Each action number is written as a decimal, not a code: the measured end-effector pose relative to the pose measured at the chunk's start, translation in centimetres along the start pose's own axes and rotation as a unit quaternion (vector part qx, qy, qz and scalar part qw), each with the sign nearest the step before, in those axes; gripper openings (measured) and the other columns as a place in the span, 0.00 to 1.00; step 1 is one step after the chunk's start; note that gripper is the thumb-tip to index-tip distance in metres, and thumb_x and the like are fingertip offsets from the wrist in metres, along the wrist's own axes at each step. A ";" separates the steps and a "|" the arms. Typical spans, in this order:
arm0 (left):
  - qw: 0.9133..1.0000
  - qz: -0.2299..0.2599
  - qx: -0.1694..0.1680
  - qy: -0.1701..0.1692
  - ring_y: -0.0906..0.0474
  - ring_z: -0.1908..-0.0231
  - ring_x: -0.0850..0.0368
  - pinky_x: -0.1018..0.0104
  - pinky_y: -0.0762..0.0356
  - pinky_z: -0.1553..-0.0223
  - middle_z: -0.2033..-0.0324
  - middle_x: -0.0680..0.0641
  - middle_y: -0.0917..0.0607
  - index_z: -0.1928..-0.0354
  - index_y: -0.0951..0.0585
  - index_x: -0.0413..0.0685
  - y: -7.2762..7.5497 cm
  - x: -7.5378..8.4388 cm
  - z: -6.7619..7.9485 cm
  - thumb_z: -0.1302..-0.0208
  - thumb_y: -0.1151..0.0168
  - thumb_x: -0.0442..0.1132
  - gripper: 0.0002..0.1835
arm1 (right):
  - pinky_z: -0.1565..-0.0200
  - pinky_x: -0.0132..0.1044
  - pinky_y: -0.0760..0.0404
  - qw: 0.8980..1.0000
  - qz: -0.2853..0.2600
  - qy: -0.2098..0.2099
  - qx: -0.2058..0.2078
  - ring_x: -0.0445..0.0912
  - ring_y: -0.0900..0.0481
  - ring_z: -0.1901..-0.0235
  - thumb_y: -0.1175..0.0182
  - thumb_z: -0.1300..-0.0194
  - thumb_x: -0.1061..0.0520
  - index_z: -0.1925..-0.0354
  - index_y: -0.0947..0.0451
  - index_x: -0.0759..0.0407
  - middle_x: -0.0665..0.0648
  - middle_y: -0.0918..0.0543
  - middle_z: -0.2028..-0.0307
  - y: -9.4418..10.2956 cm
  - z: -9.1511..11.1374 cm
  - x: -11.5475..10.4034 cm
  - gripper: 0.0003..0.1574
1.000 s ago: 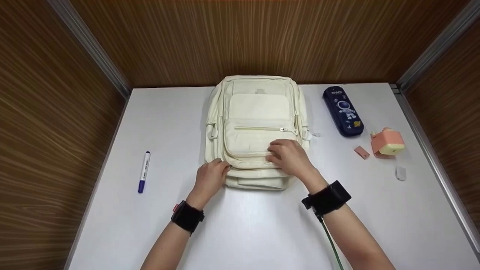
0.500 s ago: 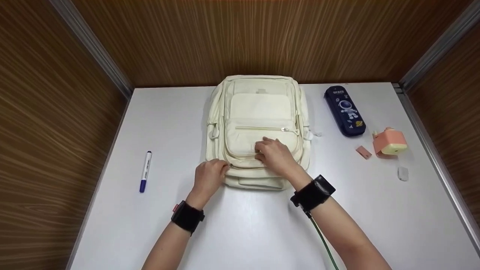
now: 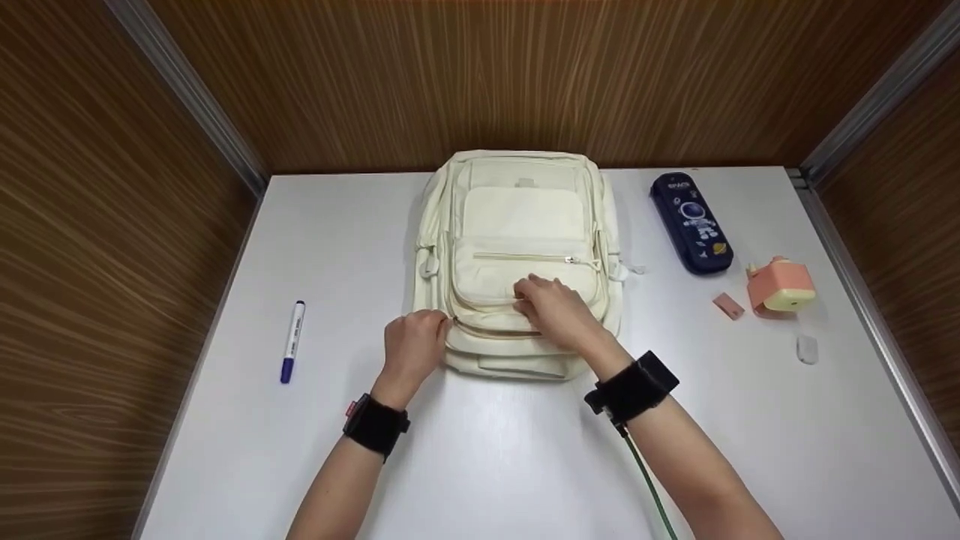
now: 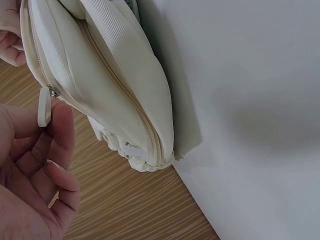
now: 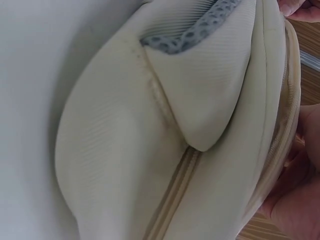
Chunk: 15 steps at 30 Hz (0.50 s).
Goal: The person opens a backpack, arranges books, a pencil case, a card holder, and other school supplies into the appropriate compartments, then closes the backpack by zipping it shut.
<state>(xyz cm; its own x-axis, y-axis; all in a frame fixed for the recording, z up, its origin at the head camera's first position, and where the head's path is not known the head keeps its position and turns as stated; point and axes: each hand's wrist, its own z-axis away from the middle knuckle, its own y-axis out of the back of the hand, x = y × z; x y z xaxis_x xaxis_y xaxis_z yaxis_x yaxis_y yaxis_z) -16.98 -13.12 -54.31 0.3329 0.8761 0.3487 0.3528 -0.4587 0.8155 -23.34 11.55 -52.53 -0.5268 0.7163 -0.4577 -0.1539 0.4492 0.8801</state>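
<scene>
A cream backpack [image 3: 525, 217] lies flat, front side up, on the white table. At its lower left my left hand [image 3: 415, 346] pinches a pale zipper pull [image 4: 44, 107] between thumb and forefinger; the slider sits on the zip of a front pocket. My right hand [image 3: 559, 311] grips the zipped edge of the front pocket near the middle of the lower front. In the right wrist view, the fingers of that hand are partly hidden behind the beige zip edge [image 5: 287, 115]. A grey-blue mesh trim [image 5: 192, 37] shows on the cream cloth.
To the left lies a white marker [image 3: 292, 341] with a blue cap. On the right are a dark blue pencil case [image 3: 691, 223], a pink and yellow pencil sharpener [image 3: 780, 285], a small pink block [image 3: 727, 306] and a small whitish piece [image 3: 807, 349]. Wood-grain panels [image 3: 480, 82] surround the table.
My right hand has shifted left along the pocket edge and then stayed about there. My left hand has moved slightly up and left with the zipper pull.
</scene>
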 end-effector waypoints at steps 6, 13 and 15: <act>1.000 -0.023 -0.014 0.009 0.20 0.80 0.46 0.51 0.26 0.80 0.80 0.47 0.16 0.76 0.15 0.43 -0.2 -0.6 -0.9 0.41 0.31 0.37 0.08 | 0.38 0.65 0.39 1.000 -0.021 -0.006 -0.011 0.59 0.29 0.37 0.42 0.28 0.55 0.56 0.24 0.56 0.57 0.16 0.55 0.3 0.0 0.0 0.06; 0.998 -0.054 -0.024 0.005 0.21 0.81 0.44 0.50 0.27 0.80 0.82 0.46 0.18 0.78 0.17 0.41 -0.6 -1.4 -2.1 0.42 0.31 0.36 0.09 | 0.37 0.64 0.40 0.999 -0.029 -0.009 -0.018 0.58 0.30 0.36 0.43 0.28 0.55 0.55 0.24 0.56 0.57 0.16 0.53 0.5 0.2 0.0 0.07; 0.998 -0.061 -0.024 0.000 0.21 0.81 0.44 0.50 0.26 0.80 0.82 0.45 0.18 0.78 0.17 0.41 -0.7 -1.6 -2.5 0.42 0.31 0.35 0.09 | 0.36 0.63 0.40 0.999 -0.030 -0.010 -0.017 0.58 0.31 0.36 0.42 0.28 0.55 0.55 0.24 0.56 0.57 0.16 0.53 0.5 0.2 0.0 0.07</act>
<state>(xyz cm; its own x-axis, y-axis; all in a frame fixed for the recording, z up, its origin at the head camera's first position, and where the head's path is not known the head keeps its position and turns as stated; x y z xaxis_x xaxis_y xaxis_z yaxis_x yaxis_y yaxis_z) -19.96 -13.85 -54.32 0.2900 0.9250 0.2456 0.3485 -0.3411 0.8731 -23.27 11.91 -52.14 -0.4983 0.7001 -0.5114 -0.2129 0.4729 0.8550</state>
